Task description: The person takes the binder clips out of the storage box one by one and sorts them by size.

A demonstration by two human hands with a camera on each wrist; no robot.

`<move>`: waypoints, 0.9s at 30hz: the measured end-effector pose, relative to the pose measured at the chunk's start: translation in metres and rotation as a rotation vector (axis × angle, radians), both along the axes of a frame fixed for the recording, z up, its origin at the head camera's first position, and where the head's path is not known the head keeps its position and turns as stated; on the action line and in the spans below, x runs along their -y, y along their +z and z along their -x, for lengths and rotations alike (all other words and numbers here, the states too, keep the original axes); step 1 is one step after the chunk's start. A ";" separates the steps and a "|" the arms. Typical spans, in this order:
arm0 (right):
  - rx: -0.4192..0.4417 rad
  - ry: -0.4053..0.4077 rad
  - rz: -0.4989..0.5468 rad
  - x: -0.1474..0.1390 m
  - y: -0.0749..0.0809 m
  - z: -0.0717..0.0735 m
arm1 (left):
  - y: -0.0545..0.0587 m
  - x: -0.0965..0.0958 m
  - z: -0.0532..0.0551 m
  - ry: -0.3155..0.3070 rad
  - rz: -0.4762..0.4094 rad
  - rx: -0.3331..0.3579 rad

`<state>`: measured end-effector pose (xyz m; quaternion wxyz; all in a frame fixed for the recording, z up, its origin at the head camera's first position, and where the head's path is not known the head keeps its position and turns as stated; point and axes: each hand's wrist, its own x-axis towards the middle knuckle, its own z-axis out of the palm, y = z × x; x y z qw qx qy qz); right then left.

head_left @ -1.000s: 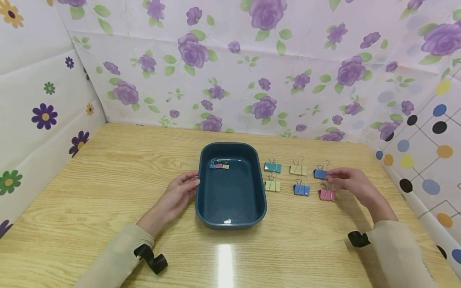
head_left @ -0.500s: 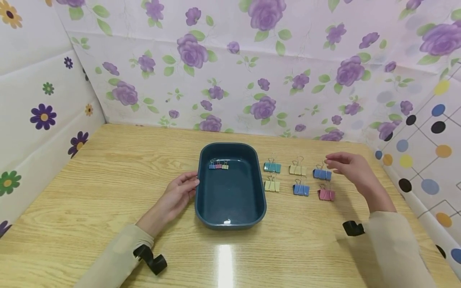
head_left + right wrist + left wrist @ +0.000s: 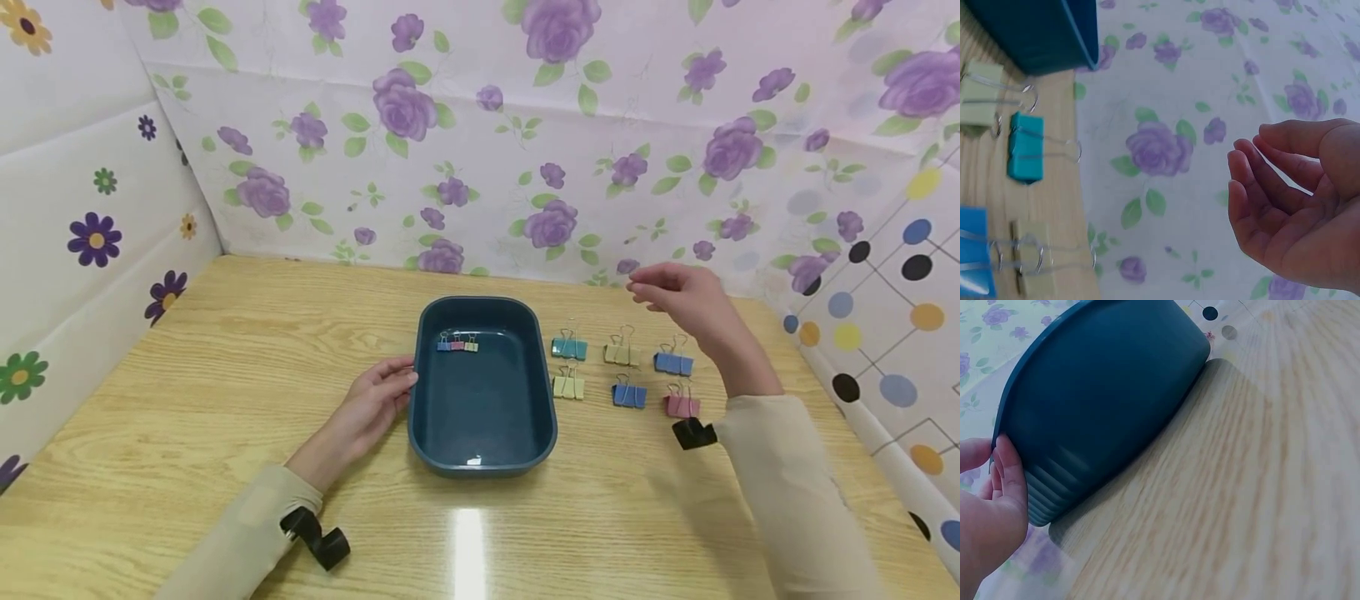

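Apparently plain binder clips (image 3: 628, 397), left hand (image 3: 369, 408) gripping tray (image 3: 483, 408)

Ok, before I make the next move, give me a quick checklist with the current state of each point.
1. Left hand on the tray: ok, at its left edge.
2. Firmness of that hold: cannot tell.
3. Right hand empty: ok, nothing between its fingers in the right wrist view.
4. Right hand at a clip: not ok, it hangs in the air, apart from all of them.
5. Small clips inside the tray: ok, three in a row toward the far end: blue, pink, yellow.
6. Larger clips within the tray: not ok, all six lie on the table to its right.
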<state>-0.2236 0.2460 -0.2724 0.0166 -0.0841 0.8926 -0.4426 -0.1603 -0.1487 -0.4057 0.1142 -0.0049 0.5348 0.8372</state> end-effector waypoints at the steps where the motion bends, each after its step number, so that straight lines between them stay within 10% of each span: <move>1: 0.005 -0.006 0.009 0.004 0.002 0.001 | 0.000 0.000 0.000 -0.001 0.001 0.000; 16: 0.020 0.050 0.090 0.066 0.027 0.031 | 0.001 -0.002 0.001 -0.004 -0.006 0.000; 27: 0.081 0.104 0.168 0.126 0.001 0.039 | 0.002 -0.001 -0.001 0.004 -0.011 0.004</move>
